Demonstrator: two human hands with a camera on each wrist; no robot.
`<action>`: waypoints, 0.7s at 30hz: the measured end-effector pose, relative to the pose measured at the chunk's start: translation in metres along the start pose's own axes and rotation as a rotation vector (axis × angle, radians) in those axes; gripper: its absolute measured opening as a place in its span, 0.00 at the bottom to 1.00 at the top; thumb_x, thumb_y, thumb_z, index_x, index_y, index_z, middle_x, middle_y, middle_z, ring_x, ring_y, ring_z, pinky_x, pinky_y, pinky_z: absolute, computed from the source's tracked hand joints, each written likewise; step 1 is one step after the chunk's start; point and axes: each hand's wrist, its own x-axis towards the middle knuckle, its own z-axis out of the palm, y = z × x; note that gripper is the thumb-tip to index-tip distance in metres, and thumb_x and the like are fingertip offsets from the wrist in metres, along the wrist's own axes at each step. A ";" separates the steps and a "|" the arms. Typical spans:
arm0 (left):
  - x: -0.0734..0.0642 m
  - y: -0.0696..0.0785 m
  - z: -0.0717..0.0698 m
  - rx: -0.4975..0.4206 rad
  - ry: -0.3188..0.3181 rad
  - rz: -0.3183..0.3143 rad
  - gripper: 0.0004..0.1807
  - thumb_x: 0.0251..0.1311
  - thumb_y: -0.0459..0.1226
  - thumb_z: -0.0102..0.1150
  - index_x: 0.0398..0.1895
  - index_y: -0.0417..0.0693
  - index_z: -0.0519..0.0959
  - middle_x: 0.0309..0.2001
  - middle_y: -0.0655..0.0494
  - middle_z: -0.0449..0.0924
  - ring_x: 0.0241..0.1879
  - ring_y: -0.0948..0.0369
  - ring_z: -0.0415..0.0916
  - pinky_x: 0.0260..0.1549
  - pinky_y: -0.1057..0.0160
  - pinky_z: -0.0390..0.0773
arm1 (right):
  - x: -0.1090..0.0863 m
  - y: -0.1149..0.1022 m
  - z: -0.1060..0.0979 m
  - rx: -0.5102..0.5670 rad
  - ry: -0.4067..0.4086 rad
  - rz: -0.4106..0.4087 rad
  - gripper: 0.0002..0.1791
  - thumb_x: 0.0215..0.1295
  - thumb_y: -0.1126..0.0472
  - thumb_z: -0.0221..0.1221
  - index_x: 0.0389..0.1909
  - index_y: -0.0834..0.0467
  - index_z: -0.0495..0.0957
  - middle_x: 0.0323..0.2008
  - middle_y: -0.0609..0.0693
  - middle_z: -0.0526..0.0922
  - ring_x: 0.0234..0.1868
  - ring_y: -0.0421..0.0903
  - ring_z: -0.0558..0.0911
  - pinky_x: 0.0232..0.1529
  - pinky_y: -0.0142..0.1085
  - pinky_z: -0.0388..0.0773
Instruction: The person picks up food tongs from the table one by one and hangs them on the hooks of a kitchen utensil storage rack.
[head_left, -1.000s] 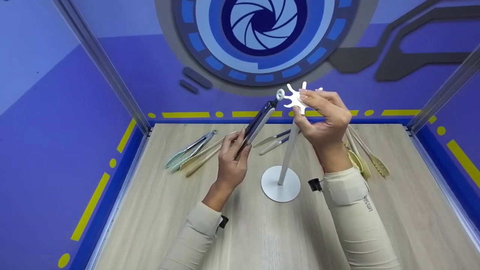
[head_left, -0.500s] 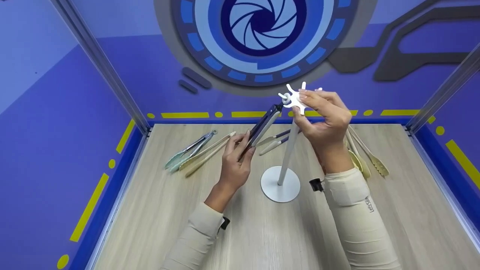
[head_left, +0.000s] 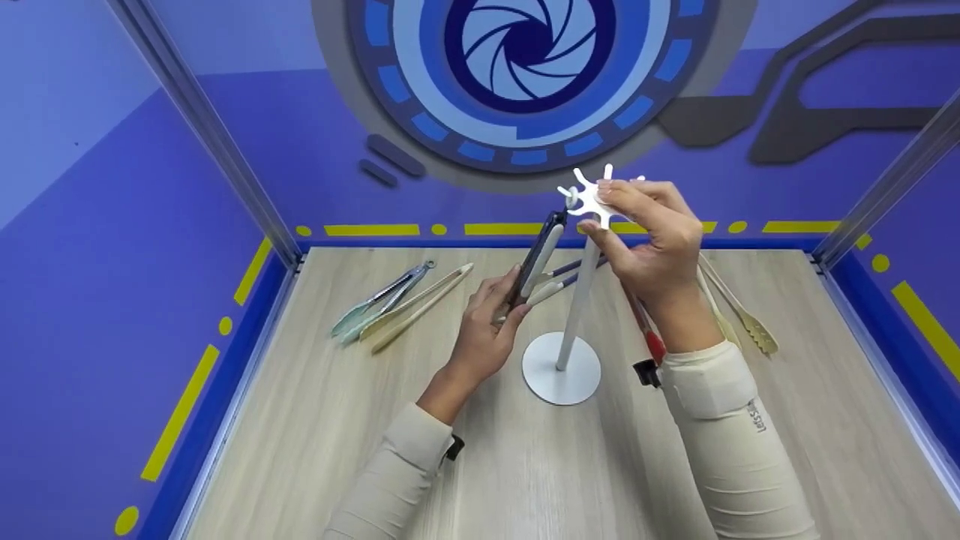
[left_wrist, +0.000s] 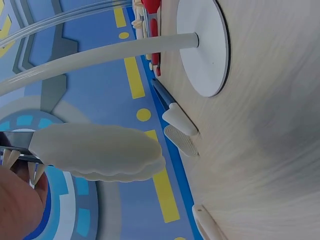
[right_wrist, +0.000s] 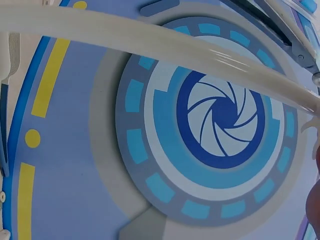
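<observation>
A white stand has a round base [head_left: 559, 386], a slim pole [head_left: 577, 307] and a star-shaped hook top [head_left: 588, 198]. My right hand [head_left: 664, 251] pinches that hook top between thumb and fingers. My left hand [head_left: 486, 326] holds dark-handled tongs [head_left: 541, 259], which slant up toward the stand. The tongs' end ring [head_left: 572, 198] sits around one of the left hooks. In the left wrist view, the tongs' pale scalloped heads [left_wrist: 100, 150] extend past my fingers. The right wrist view shows the pole [right_wrist: 200, 55] and only the edge of my right hand [right_wrist: 314, 210].
Teal tongs [head_left: 382, 304] and beige tongs [head_left: 416, 311] lie at the left. Behind the pole are tongs with navy handles [head_left: 562, 281]. A red-ended utensil [head_left: 654, 345] and a yellow slotted utensil [head_left: 757, 334] lie at the right. Blue walls enclose the table.
My left hand has moved right with the tongs, and their ring has gone from beside the hook onto it. The tongs now stand steeper. My right hand stays on the hook top.
</observation>
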 end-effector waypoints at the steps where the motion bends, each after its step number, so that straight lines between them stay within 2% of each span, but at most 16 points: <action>1: 0.000 -0.001 0.001 -0.011 0.000 -0.014 0.32 0.76 0.41 0.61 0.80 0.49 0.68 0.63 0.48 0.79 0.60 0.53 0.80 0.62 0.44 0.79 | 0.000 -0.002 0.000 -0.008 -0.013 0.001 0.21 0.51 0.61 0.82 0.48 0.57 0.92 0.46 0.55 0.94 0.49 0.53 0.85 0.64 0.27 0.79; 3: 0.001 -0.004 0.002 -0.037 -0.002 -0.042 0.32 0.76 0.41 0.61 0.80 0.49 0.68 0.62 0.48 0.79 0.60 0.53 0.81 0.62 0.42 0.80 | 0.000 -0.004 0.001 -0.026 -0.041 -0.009 0.20 0.53 0.64 0.80 0.49 0.57 0.91 0.46 0.55 0.94 0.48 0.54 0.85 0.61 0.24 0.78; 7: 0.004 -0.010 0.005 -0.089 -0.016 -0.093 0.31 0.78 0.41 0.60 0.80 0.49 0.68 0.61 0.48 0.79 0.63 0.54 0.82 0.60 0.46 0.84 | 0.005 -0.004 0.000 -0.057 -0.107 -0.067 0.17 0.59 0.64 0.77 0.51 0.57 0.91 0.47 0.55 0.94 0.46 0.55 0.85 0.59 0.19 0.76; 12: 0.008 -0.010 0.005 -0.137 -0.047 -0.115 0.31 0.78 0.42 0.59 0.81 0.50 0.68 0.63 0.47 0.78 0.66 0.52 0.81 0.62 0.48 0.84 | 0.020 0.000 -0.009 -0.099 -0.202 -0.162 0.14 0.63 0.68 0.72 0.49 0.58 0.91 0.48 0.54 0.94 0.43 0.55 0.85 0.58 0.17 0.73; 15: 0.010 -0.008 0.004 -0.142 -0.055 -0.117 0.31 0.78 0.42 0.59 0.81 0.52 0.68 0.63 0.47 0.78 0.65 0.53 0.81 0.62 0.48 0.84 | 0.028 0.002 -0.016 -0.133 -0.247 -0.219 0.15 0.62 0.71 0.71 0.49 0.57 0.92 0.48 0.54 0.94 0.44 0.56 0.88 0.60 0.26 0.77; 19: 0.011 -0.008 0.004 -0.135 -0.074 -0.117 0.32 0.78 0.42 0.59 0.82 0.53 0.67 0.62 0.48 0.78 0.64 0.54 0.81 0.63 0.51 0.84 | 0.033 0.004 -0.023 -0.190 -0.307 -0.283 0.16 0.65 0.67 0.71 0.52 0.53 0.92 0.49 0.54 0.94 0.48 0.57 0.91 0.67 0.43 0.79; 21: 0.011 -0.008 0.004 -0.132 -0.082 -0.116 0.32 0.78 0.42 0.59 0.82 0.53 0.66 0.62 0.48 0.78 0.64 0.54 0.81 0.63 0.51 0.84 | 0.034 0.006 -0.024 -0.208 -0.336 -0.294 0.16 0.66 0.66 0.71 0.54 0.51 0.91 0.50 0.55 0.93 0.48 0.57 0.91 0.69 0.47 0.78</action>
